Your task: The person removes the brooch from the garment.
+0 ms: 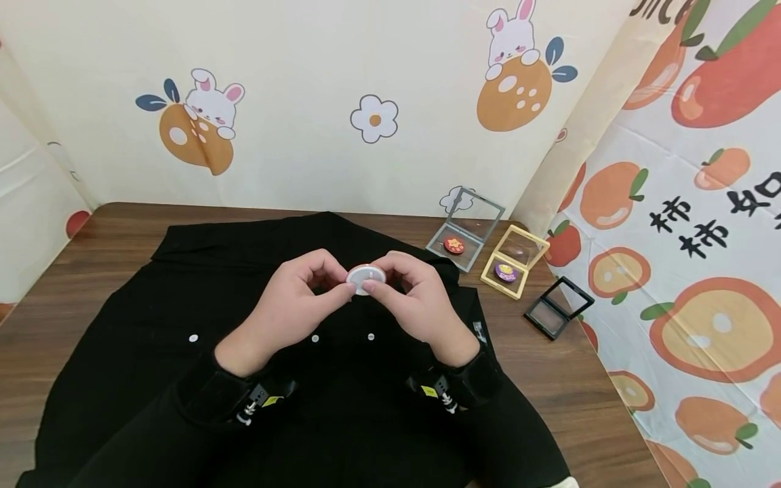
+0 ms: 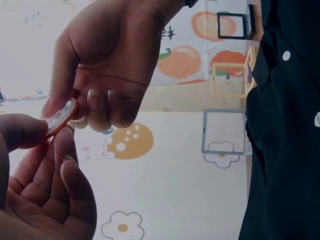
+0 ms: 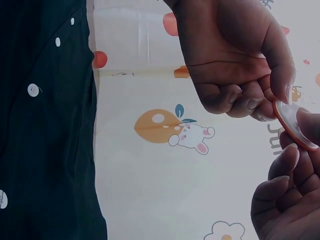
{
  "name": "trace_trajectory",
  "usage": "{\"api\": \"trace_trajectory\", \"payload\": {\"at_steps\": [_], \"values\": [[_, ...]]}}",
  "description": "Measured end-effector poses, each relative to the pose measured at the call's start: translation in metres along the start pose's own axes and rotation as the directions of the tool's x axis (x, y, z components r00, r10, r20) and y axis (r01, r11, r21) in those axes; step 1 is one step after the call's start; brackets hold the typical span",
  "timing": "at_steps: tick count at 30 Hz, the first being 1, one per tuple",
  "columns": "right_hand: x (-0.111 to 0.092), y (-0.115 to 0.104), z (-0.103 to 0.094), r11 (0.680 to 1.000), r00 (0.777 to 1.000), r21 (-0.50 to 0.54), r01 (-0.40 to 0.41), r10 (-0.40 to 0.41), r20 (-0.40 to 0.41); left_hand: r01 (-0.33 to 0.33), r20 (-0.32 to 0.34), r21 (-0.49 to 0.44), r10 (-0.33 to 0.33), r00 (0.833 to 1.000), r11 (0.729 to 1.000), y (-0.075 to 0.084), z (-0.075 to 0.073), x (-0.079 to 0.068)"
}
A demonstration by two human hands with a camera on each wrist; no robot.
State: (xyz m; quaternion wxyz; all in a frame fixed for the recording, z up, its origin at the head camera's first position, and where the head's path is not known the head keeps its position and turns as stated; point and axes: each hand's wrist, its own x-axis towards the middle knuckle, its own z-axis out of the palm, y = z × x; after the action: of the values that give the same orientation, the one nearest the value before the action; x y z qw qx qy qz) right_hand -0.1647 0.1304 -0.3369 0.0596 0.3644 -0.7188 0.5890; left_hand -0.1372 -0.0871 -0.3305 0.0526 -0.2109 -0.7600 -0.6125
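Observation:
Between both hands, close over the black shirt (image 1: 183, 285), is a round badge (image 1: 366, 271) with its white back toward the head camera and an orange-red rim. A small clasp shows on the back. My left hand (image 1: 293, 298) pinches the badge's left edge between thumb and fingers. On the opposite edge, my right hand (image 1: 421, 298) pinches it the same way, thumb on the white back. In the left wrist view the badge (image 2: 62, 118) is seen nearly edge-on. White buttons (image 1: 315, 338) dot the shirt below the hands. The badge's front is hidden.
To the right on the wooden table (image 1: 549, 379) stand a grey case (image 1: 439, 240) with a red badge (image 1: 454, 245), a yellow case (image 1: 500, 285) with a purple badge (image 1: 506, 272), and a black case (image 1: 552, 325), all with lids raised. Printed cloth (image 1: 305, 169) hangs behind.

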Motion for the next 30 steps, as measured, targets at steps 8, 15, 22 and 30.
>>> {"api": "trace_trajectory", "payload": {"at_steps": [8, 15, 22, 30], "values": [[-0.0003, 0.0009, 0.0002, 1.0, 1.0, 0.028, -0.011, 0.011, -0.003, -0.009, -0.002, 0.022, 0.009, 1.0, 1.0, 0.0013, 0.0014, -0.0006], [0.0001, 0.0011, 0.0006, 0.999, 1.0, 0.035, -0.027, 0.028, -0.003, -0.018, -0.005, 0.03, 0.018, 1.0, 0.999, 0.0005, 0.0015, -0.0005], [0.0002, 0.002, 0.0014, 0.998, 0.999, 0.045, -0.041, 0.041, -0.002, -0.022, -0.016, 0.029, 0.023, 1.0, 0.999, -0.0005, 0.002, -0.0004], [0.0002, 0.0035, 0.0023, 0.998, 0.999, 0.056, -0.035, 0.035, -0.003, -0.019, -0.026, 0.035, 0.02, 0.999, 0.999, -0.0012, 0.0017, 0.0001]]}}
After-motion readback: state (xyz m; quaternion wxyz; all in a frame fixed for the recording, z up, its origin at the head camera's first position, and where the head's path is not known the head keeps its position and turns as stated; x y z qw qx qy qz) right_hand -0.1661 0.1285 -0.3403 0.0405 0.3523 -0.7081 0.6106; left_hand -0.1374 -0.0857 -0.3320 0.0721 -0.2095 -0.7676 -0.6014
